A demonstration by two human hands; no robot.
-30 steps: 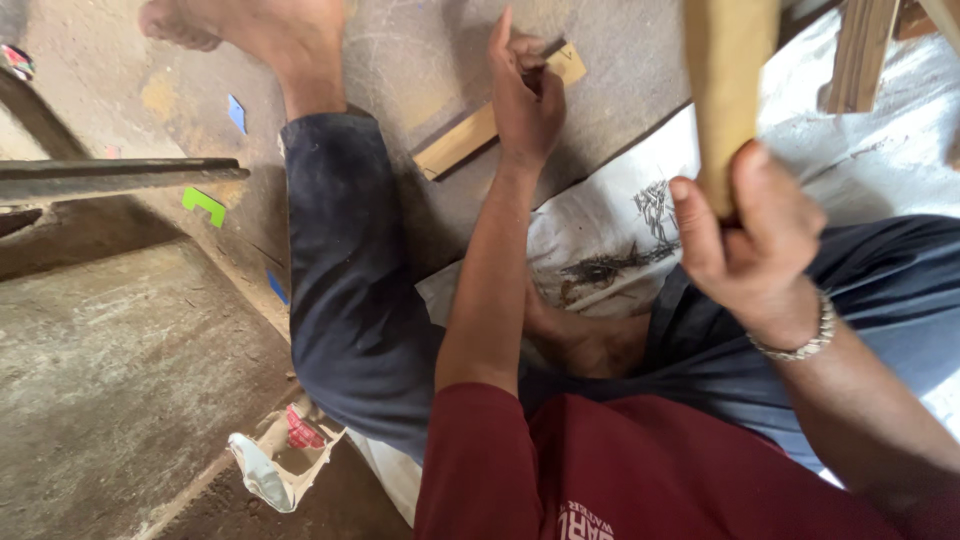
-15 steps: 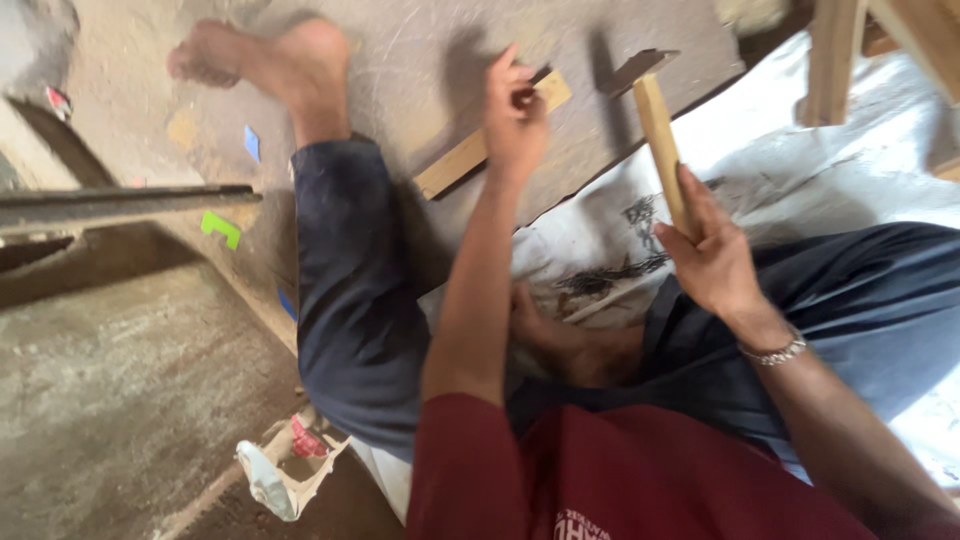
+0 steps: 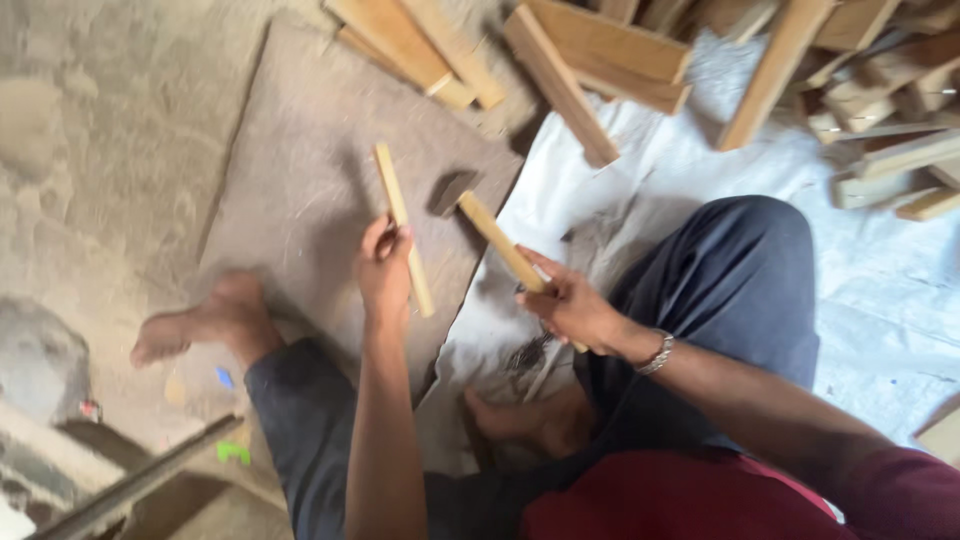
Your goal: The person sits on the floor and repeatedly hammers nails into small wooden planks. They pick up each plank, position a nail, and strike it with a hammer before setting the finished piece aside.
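Since half a second ago the view has swung, so the pile of loose timber offcuts (image 3: 640, 60) now shows along the top edge, and the hammer has come down from its raised tilt to lie low over the board. Now the right hand (image 3: 570, 305) is clenched around the pale wooden handle of a hammer with a dark metal head (image 3: 452, 192); the handle runs up and to the left from the fist, and the head hovers just beside the upper part of the strip, blurred, so whether it touches is hard to tell. A silver bracelet (image 3: 657, 352) sits on that wrist.

Left hand (image 3: 385, 265) pinches a thin, pale wooden strip (image 3: 402, 228) about halfway along its length, fingers closed on it. This strip lies on a flat grey-brown board (image 3: 300, 160) on the floor, its upper end pointing away from the person and its lower end poking out below the fingers. Whether something small is held between the fingertips cannot be told.

Both hands are near each other, with the hammer head between them and above. A bare foot (image 3: 205, 325) rests on the board's near left corner, and a second foot (image 3: 520, 420) is tucked under the dark blue trouser leg (image 3: 740, 270). White sheeting (image 3: 880, 300) covers the floor to the right.
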